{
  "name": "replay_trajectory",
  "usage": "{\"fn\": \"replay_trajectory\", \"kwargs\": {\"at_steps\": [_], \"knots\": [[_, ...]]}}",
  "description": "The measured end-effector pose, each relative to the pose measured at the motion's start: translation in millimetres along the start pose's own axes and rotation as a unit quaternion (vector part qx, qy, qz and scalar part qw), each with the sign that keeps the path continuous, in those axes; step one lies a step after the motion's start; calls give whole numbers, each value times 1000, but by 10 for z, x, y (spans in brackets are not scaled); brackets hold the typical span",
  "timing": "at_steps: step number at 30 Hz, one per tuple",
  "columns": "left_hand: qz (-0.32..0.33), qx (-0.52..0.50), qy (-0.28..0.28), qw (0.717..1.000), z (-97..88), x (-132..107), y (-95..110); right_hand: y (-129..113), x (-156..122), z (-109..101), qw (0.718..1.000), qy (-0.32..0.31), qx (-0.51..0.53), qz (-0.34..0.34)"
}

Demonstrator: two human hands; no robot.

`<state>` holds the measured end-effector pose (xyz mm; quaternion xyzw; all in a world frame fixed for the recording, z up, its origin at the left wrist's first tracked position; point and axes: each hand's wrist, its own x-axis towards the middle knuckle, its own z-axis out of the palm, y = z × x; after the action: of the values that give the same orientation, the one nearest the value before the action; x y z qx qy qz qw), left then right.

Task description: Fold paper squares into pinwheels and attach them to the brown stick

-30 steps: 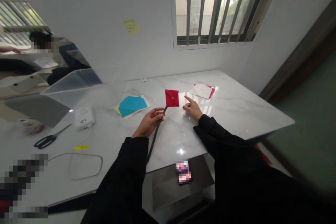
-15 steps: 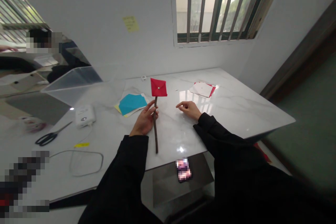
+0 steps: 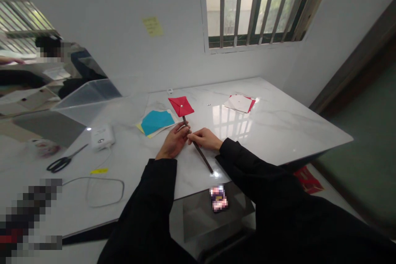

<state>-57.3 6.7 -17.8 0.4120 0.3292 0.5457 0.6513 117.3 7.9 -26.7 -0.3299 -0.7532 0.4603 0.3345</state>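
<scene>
A red paper pinwheel (image 3: 182,109) with a small silvery pin at its middle sits at the top of a dark brown stick (image 3: 202,158). My left hand (image 3: 173,141) is closed around the upper stick, just below the paper. Close beside it, my right hand (image 3: 206,138) pinches the same stick between thumb and fingers. The stick slants, its lower end pointing to the right toward the table's front edge. Blue paper (image 3: 157,122), over white and yellow sheets, lies left of the pinwheel.
White and red paper sheets (image 3: 239,104) lie on the marble-patterned table (image 3: 287,128) at the right. To the left are scissors (image 3: 63,163), a white device (image 3: 102,137) and a cable (image 3: 123,189). A blurred-out phone (image 3: 219,199) rests below the table edge. Another person (image 3: 51,47) is at far left.
My right hand has moved left and taken hold of the stick. The pinwheel has tilted left, and the stick's lower end has swung right.
</scene>
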Motion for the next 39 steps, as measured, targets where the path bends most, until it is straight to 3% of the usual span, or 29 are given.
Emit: {"fn": "replay_trajectory", "kwargs": {"at_steps": [7,14,21,23,26,30,35,39], "knots": [[19,-104,108,988,-62,63,41,-52,-68,-87,995,-101,12,11],[26,-171,131,976,-112,104,70,-90,-74,-108,991,-133,-10,8],[43,-170,142,974,-131,206,89,-19,-46,-109,989,-149,-5,1],[40,-181,148,972,-143,212,92,21,6,-103,991,-131,26,23],[32,-183,150,971,-137,208,93,85,129,-105,991,-50,104,71],[29,-156,135,978,-42,200,84,140,286,-149,964,43,221,142],[28,-92,124,988,99,194,27,183,346,-208,919,34,364,151],[20,-68,105,992,144,199,-29,192,340,-200,902,42,406,144]]}}
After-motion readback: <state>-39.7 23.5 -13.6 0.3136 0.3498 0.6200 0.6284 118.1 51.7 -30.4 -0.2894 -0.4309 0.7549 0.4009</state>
